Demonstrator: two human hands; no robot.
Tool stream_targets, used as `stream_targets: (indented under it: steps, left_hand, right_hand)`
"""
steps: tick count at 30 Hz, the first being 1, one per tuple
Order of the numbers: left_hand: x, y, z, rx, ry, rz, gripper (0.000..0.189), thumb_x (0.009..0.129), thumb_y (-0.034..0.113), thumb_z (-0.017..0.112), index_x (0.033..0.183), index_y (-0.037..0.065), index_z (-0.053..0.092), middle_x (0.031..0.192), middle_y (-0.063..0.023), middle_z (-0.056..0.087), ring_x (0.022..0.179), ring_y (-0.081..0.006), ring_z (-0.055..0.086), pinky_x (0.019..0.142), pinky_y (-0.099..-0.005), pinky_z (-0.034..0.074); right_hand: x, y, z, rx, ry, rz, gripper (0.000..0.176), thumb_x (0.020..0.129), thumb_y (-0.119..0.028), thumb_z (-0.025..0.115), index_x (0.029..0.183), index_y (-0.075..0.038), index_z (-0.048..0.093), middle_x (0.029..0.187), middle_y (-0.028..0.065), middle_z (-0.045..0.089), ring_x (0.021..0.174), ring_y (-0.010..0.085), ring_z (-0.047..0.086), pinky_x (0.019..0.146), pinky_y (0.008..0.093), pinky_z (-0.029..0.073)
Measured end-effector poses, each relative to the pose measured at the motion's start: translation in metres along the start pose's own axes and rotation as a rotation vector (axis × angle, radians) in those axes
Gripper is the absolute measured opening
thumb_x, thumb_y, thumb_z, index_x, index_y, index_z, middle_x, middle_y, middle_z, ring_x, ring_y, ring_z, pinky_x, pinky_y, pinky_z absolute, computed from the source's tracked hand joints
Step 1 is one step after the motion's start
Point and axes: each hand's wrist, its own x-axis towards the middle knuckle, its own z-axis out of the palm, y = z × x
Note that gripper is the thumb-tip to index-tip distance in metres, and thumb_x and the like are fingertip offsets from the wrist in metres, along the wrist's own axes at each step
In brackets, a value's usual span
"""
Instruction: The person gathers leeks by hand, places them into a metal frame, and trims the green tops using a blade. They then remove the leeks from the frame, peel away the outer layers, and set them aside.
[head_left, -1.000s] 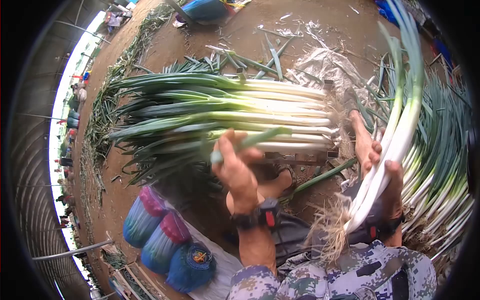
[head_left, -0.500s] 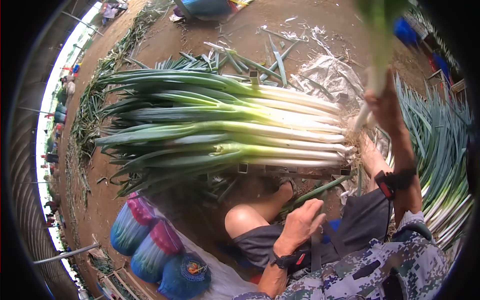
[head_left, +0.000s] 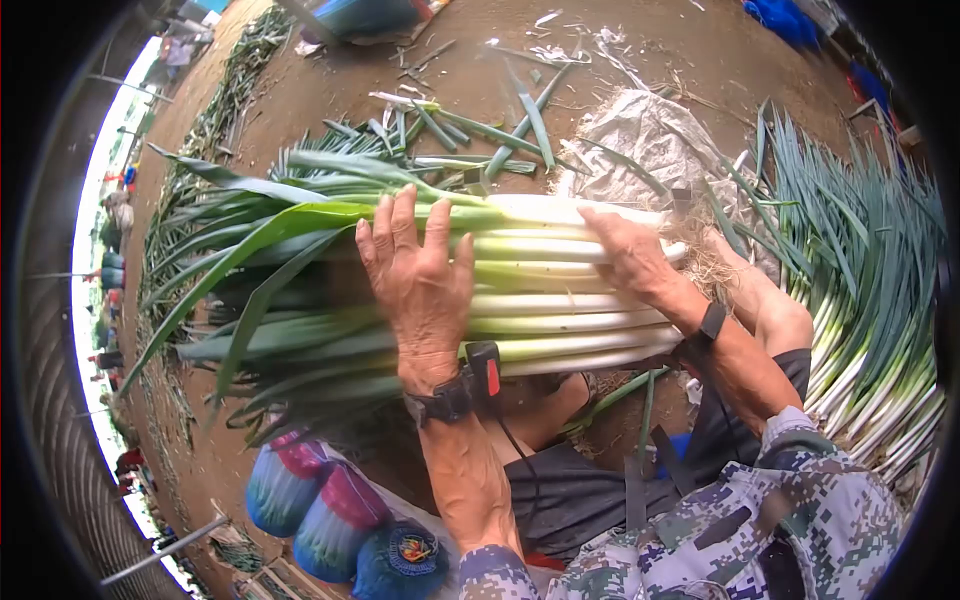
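Note:
A thick pile of long green onions (head_left: pixel 560 325) lies crosswise before me, white stems to the right and dark leaves to the left. My left hand (head_left: pixel 420 290) rests on the pile where white turns to green, fingers spread and flat. Over the white stems near the roots is my right hand (head_left: pixel 635 255), its fingers curled round a green onion at the pile's upper side; part of the grip is hidden. Two long leaves bend loosely over the left side of the heap.
Many more green onions (head_left: pixel 870 290) lie at the right. A whitish woven sack (head_left: pixel 650 145) and cut leaves (head_left: pixel 530 120) are on the dirt floor beyond. Bagged bundles (head_left: pixel 340 520) stand at lower left. A metal frame piece (head_left: pixel 470 182) pokes out by the pile.
My right hand has come down and left from the raised position with a green onion, onto the pile. My left hand has moved from my lap up onto the leaves and opened.

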Motion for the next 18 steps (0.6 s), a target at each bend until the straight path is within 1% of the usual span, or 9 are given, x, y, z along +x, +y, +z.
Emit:
stream_targets:
  steps: [2, 5, 6, 8, 10, 11, 13, 14, 18]
  left_hand:
    - [-0.001, -0.016, 0.017, 0.092, -0.111, 0.03, 0.036, 0.087, 0.024, 0.072, 0.121, 0.012, 0.069, 0.13, -0.009, 0.064, 0.131, -0.0298, 0.05, 0.119, -0.0529, 0.026]
    - [0.001, -0.023, 0.035, 0.103, -0.089, 0.048, 0.033, 0.088, 0.023, 0.07, 0.12, 0.014, 0.071, 0.125, -0.0064, 0.067, 0.129, -0.0289, 0.053, 0.119, -0.0527, 0.026]
    - [0.002, -0.024, 0.036, 0.104, -0.045, 0.057, 0.026, 0.089, 0.023, 0.069, 0.112, 0.013, 0.072, 0.12, -0.0042, 0.068, 0.124, -0.027, 0.056, 0.118, -0.0523, 0.027]
    - [0.004, -0.025, 0.035, 0.095, -0.091, 0.047, 0.021, 0.089, 0.022, 0.068, 0.107, 0.013, 0.072, 0.117, -0.0046, 0.069, 0.12, -0.0265, 0.058, 0.117, -0.052, 0.029]
    - [0.009, -0.023, 0.035, 0.085, -0.045, 0.08, 0.013, 0.089, 0.02, 0.067, 0.096, 0.011, 0.07, 0.107, -0.0061, 0.07, 0.109, -0.0265, 0.062, 0.114, -0.0491, 0.033]
    - [0.011, -0.023, 0.035, 0.097, -0.077, 0.081, 0.012, 0.088, 0.02, 0.066, 0.095, 0.01, 0.069, 0.104, -0.0066, 0.07, 0.107, -0.027, 0.062, 0.112, -0.0481, 0.034]
    - [0.015, -0.025, 0.035, 0.105, -0.146, 0.094, 0.01, 0.088, 0.019, 0.066, 0.092, 0.009, 0.068, 0.098, -0.0078, 0.069, 0.103, -0.028, 0.062, 0.109, -0.046, 0.037]
    - [0.018, -0.024, 0.034, 0.113, -0.193, 0.104, 0.01, 0.087, 0.018, 0.066, 0.087, 0.008, 0.066, 0.095, -0.0079, 0.068, 0.099, -0.0288, 0.061, 0.104, -0.0437, 0.04]
    - [0.026, -0.024, 0.038, 0.149, -0.237, 0.149, 0.013, 0.089, 0.02, 0.062, 0.083, 0.009, 0.066, 0.088, -0.0071, 0.065, 0.092, -0.0281, 0.059, 0.09, -0.0421, 0.042]
  right_hand:
    - [-0.002, -0.002, -0.001, -0.008, -0.016, -0.02, 0.074, 0.073, -0.006, 0.075, 0.142, -0.013, 0.049, 0.116, 0.0177, 0.062, 0.103, 0.0365, 0.063, 0.086, 0.046, 0.053]
    - [-0.003, -0.007, -0.006, -0.047, -0.046, 0.03, 0.084, 0.069, -0.005, 0.079, 0.146, -0.009, 0.045, 0.127, 0.0208, 0.061, 0.116, 0.0393, 0.059, 0.099, 0.0452, 0.049]
    - [-0.004, -0.007, -0.007, -0.006, -0.058, 0.043, 0.083, 0.07, -0.007, 0.08, 0.146, -0.009, 0.045, 0.128, 0.0209, 0.06, 0.117, 0.0391, 0.059, 0.1, 0.0454, 0.049]
    - [-0.003, -0.007, -0.009, 0.075, -0.082, 0.063, 0.081, 0.072, -0.011, 0.08, 0.145, -0.01, 0.046, 0.13, 0.021, 0.059, 0.119, 0.0387, 0.058, 0.101, 0.0456, 0.048]
    - [-0.008, -0.012, -0.013, 0.071, -0.071, 0.096, 0.074, 0.072, -0.011, 0.079, 0.141, -0.009, 0.05, 0.129, 0.0195, 0.06, 0.118, 0.0381, 0.058, 0.1, 0.0459, 0.048]
    - [-0.011, -0.014, -0.014, 0.067, -0.065, 0.119, 0.072, 0.073, -0.012, 0.078, 0.139, -0.009, 0.052, 0.129, 0.0187, 0.06, 0.118, 0.0377, 0.058, 0.1, 0.046, 0.048]
    - [-0.016, -0.014, -0.005, -0.02, 0.063, 0.092, 0.056, 0.074, -0.013, 0.074, 0.128, -0.009, 0.06, 0.119, 0.0145, 0.063, 0.11, 0.0339, 0.061, 0.093, 0.045, 0.049]
    - [-0.02, -0.011, -0.001, -0.073, 0.124, 0.082, 0.048, 0.075, -0.013, 0.071, 0.123, -0.009, 0.064, 0.114, 0.0124, 0.065, 0.107, 0.032, 0.062, 0.089, 0.0446, 0.05]
    - [-0.018, -0.008, 0.001, -0.141, 0.22, 0.095, 0.026, 0.082, -0.013, 0.06, 0.106, -0.012, 0.07, 0.098, 0.0053, 0.064, 0.093, 0.0243, 0.063, 0.079, 0.04, 0.048]
